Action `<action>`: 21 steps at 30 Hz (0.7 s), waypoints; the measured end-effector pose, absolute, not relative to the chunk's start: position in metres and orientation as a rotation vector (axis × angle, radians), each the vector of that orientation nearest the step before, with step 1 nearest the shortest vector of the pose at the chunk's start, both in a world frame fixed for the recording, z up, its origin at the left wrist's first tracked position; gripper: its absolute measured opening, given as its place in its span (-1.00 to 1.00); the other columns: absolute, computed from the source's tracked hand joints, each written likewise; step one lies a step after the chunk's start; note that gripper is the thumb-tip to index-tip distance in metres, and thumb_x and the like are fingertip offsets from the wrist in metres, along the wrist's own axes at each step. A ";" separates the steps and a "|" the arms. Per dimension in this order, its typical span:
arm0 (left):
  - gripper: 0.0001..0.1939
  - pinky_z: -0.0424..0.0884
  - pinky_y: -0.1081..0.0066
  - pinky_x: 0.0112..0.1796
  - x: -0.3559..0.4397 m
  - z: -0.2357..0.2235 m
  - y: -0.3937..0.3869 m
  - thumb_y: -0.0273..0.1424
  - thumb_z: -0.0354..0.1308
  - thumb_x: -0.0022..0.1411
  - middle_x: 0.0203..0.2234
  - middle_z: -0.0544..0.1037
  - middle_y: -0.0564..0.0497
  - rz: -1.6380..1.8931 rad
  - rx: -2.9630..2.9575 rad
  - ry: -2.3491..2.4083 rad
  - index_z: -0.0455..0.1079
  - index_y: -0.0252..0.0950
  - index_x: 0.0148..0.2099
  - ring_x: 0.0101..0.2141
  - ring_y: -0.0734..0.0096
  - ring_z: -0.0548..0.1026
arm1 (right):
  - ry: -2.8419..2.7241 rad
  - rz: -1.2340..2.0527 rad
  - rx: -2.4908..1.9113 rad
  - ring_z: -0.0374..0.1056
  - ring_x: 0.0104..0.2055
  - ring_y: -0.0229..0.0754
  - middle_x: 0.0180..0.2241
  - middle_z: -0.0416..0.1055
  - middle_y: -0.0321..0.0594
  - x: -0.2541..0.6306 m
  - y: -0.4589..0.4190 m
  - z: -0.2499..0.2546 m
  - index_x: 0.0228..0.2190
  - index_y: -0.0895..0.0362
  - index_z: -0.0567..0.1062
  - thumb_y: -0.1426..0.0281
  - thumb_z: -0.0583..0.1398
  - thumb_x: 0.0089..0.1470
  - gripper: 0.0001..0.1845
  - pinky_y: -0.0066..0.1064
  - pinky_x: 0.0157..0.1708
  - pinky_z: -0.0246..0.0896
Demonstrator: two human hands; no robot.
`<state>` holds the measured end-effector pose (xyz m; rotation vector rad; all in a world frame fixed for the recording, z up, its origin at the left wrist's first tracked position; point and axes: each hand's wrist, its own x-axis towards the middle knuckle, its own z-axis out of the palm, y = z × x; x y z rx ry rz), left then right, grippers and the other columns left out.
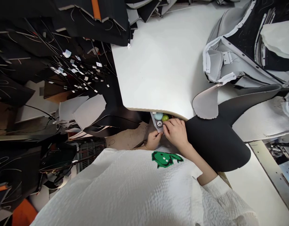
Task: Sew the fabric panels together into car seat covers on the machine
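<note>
A small pale drawer (155, 123) sticks out from under the front edge of the white table. Inside it lie a light blue round thing (158, 116), a yellow-green ball (165, 118) and a silvery metal disc with holes (160, 123), which looks like a bobbin. My left hand (154, 140) is closed at the drawer's front edge, its fingertips pinched on it. Over the drawer's right side, my right hand (176, 131) reaches in with bent fingers held together. Its fingertips are partly hidden, and what they hold cannot be made out.
The white table (158, 69) spreads ahead. A black fabric piece (215, 144) drapes beside my right forearm. Grey sewn pieces (243, 62) are heaped at the right. Dark panels and thin cords with white tags (74, 70) hang at the left, above a dark crate (90, 152).
</note>
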<state>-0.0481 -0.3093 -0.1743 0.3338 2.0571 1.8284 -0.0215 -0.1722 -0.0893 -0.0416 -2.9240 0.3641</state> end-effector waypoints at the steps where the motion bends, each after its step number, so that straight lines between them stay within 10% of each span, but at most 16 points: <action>1: -0.58 0.19 0.50 -0.49 -0.048 -0.174 -0.309 -0.08 0.14 0.11 -0.69 0.31 0.12 1.832 0.334 2.056 0.45 -0.37 -0.48 -0.58 0.55 0.22 | -2.911 0.368 -0.050 0.25 -0.14 -0.09 -0.21 0.45 -0.16 -0.021 -0.173 -0.091 -0.19 0.10 0.51 0.35 0.07 0.23 -0.76 -0.23 -0.20 -0.03; 21: -0.56 0.19 0.49 -0.51 -0.047 -0.176 -0.308 -0.05 0.17 0.07 -0.71 0.34 0.11 1.850 0.259 2.042 0.39 -0.35 -0.56 -0.61 0.54 0.25 | -2.888 0.368 -0.251 0.20 -0.13 -0.02 -0.18 0.41 -0.09 -0.022 -0.172 -0.095 0.01 0.14 0.40 0.43 0.08 0.12 -0.60 -0.19 -0.14 -0.05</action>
